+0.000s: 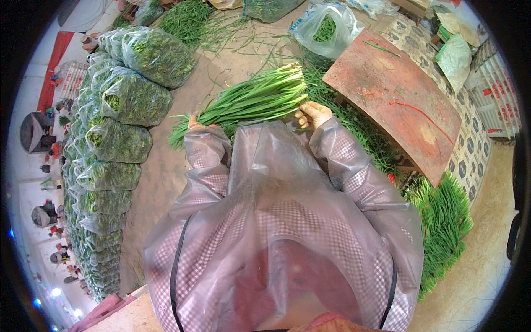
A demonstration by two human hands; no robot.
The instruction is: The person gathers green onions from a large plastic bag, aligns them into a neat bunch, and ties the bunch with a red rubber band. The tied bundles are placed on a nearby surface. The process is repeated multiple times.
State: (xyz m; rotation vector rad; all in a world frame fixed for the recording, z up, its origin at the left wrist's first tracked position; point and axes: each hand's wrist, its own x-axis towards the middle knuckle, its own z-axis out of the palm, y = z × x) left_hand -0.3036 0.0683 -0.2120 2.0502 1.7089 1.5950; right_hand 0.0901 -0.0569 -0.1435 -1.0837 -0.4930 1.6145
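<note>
A thick bunch of long green leafy stalks, which look like garlic chives, lies across my lap with its pale cut ends to the right. Under the leafy end at the left, my left hand holds the bunch, its fingers partly hidden by leaves. My right hand is at the pale ends, fingers curled beside the lowest stalks; whether it grips any cannot be told. Just right of it stands a low reddish board table with a red tie and a loose stalk on it.
Plastic bags of greens stand in long rows at the left. An open plastic bag stands beyond the bunch. Loose greens lie on the floor, and tied bundles are piled at the lower right.
</note>
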